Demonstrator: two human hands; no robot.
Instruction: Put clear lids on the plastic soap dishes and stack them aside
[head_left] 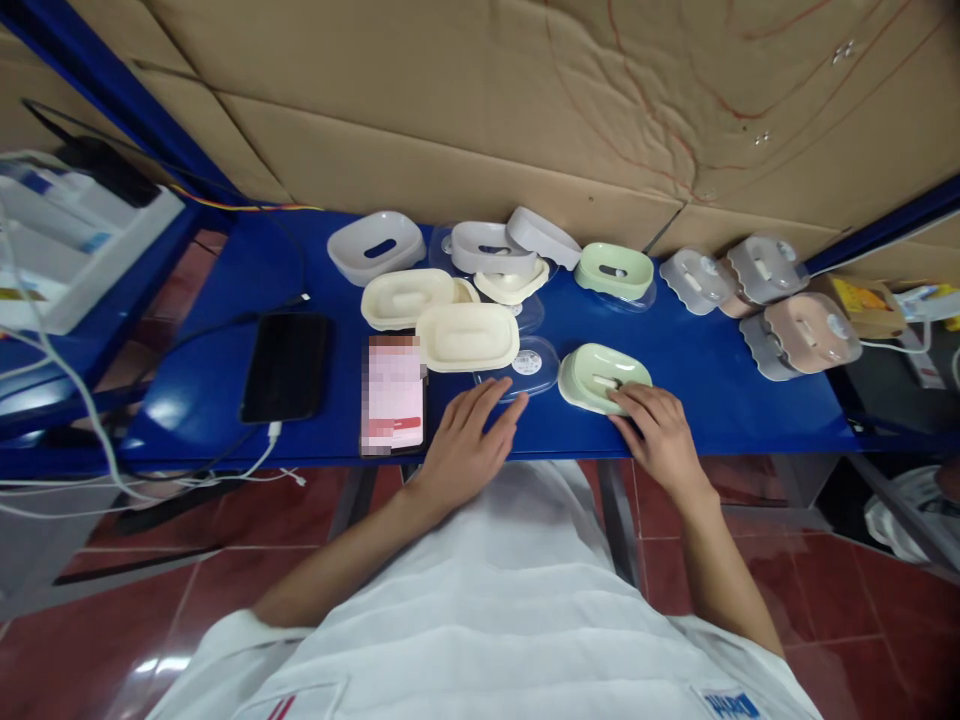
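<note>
My right hand [660,430] has its thumb and fingers around the near right edge of a pale green soap dish [600,372], which rests on the blue table. My left hand [474,435] is open, fingers spread, at the near edge of a clear plastic lid [538,380] with a round white label. I cannot tell whether its fingertips touch the lid. Just behind the left hand lies a cream oval tray [466,335], with another cream tray [405,298] beside it. A second green dish [615,268] sits on a clear lid further back.
Grey dish parts [377,247] stand along the back. Assembled covered dishes [814,330] are stacked at the right. A lit phone [394,395] and a dark tablet [285,367] lie left of my hands, with white cables [266,455] hanging over the front edge. Cardboard [450,130] lines the back.
</note>
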